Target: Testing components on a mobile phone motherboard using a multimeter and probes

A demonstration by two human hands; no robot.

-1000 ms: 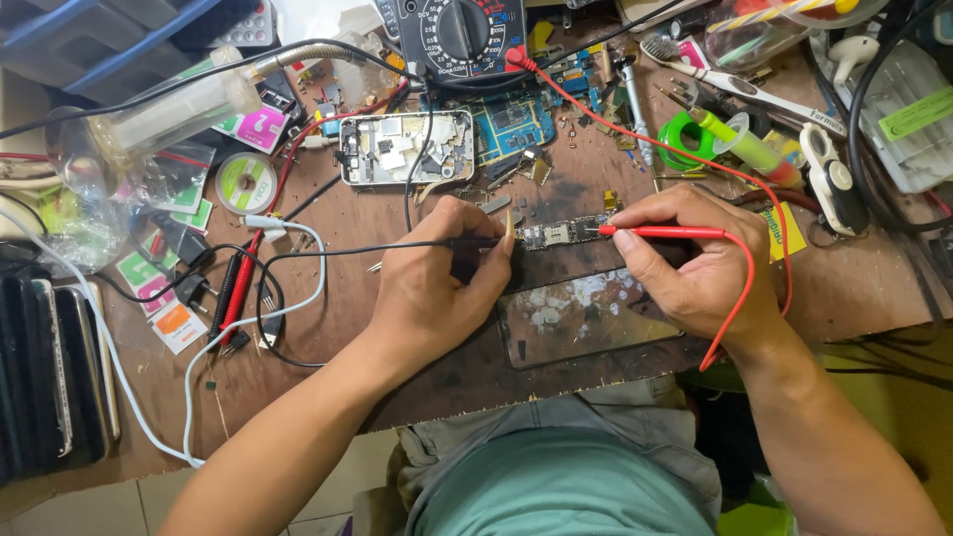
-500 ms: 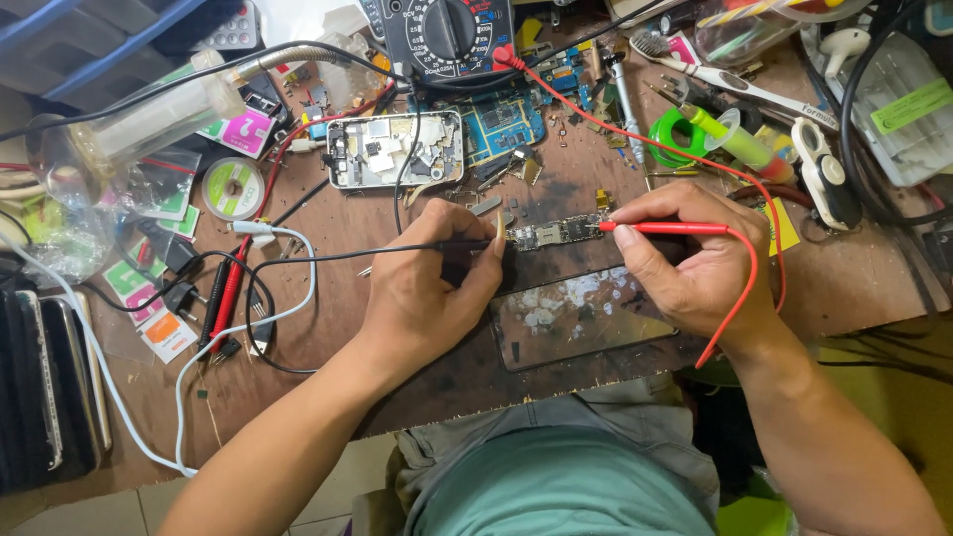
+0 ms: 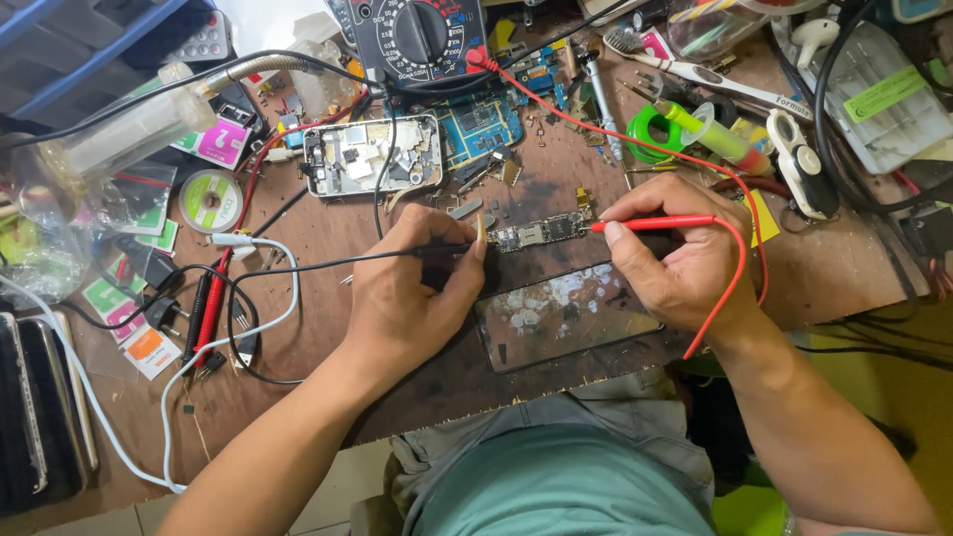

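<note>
Right hand [image 3: 680, 263] pinches the red probe [image 3: 655, 223] pen-style, tip on the right end of the small circuit board [image 3: 541, 233]. Left hand [image 3: 412, 293] closes on the black probe [image 3: 452, 250], tip at the board's left end. Board lies mid-bench, above a cracked glass panel [image 3: 566, 318]. Probing step; next calls for steady tips. Wrists rest low, forearms converging.

An electronics repair workshop, by every sign — worn, stained wooden table [image 3: 854, 278] crowded with tools and parts. Analog multimeter [image 3: 422, 35] at the far edge, red lead [image 3: 556, 104] and black lead [image 3: 328, 265] trailing across. Opened phone [image 3: 372, 156], bare blue circuit board [image 3: 481, 119], solder wick reel [image 3: 210, 201], toothbrush [image 3: 695, 74], cables everywhere — a bench for fixing phones.
</note>
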